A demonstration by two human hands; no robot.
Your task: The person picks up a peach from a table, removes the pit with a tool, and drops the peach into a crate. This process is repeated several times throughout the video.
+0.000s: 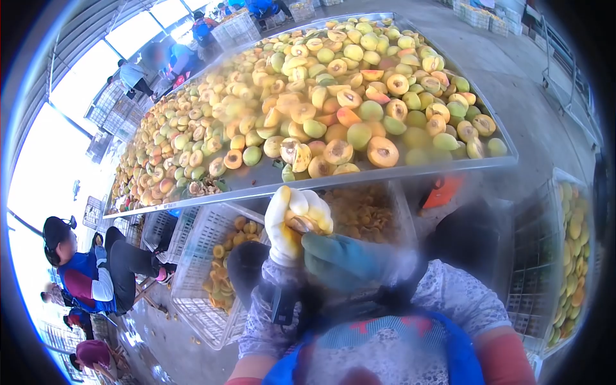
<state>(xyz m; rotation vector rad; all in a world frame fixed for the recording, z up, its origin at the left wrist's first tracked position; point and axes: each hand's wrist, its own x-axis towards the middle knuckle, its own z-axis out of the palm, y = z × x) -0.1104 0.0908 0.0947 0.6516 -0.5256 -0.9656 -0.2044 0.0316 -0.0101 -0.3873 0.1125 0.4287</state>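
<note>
My left hand (292,218), in a white glove stained yellow, is curled around a peach piece (301,224), and only a brownish part shows between the fingers. My right hand (340,256), in a teal glove, presses up against the left one. Its fingers are closed, and what they hold, if anything, is hidden. Just beyond both hands is the metal rim of a large table (449,168) heaped with halved and whole peaches (382,152). Many cut faces show a stone or its hollow.
Left of my knees stands a white crate (192,282) with peach halves. Another container (362,212) below the table edge holds brownish scraps. A crate of peaches (568,256) stands at right. A seated person (90,276) is on the left; other people work farther back.
</note>
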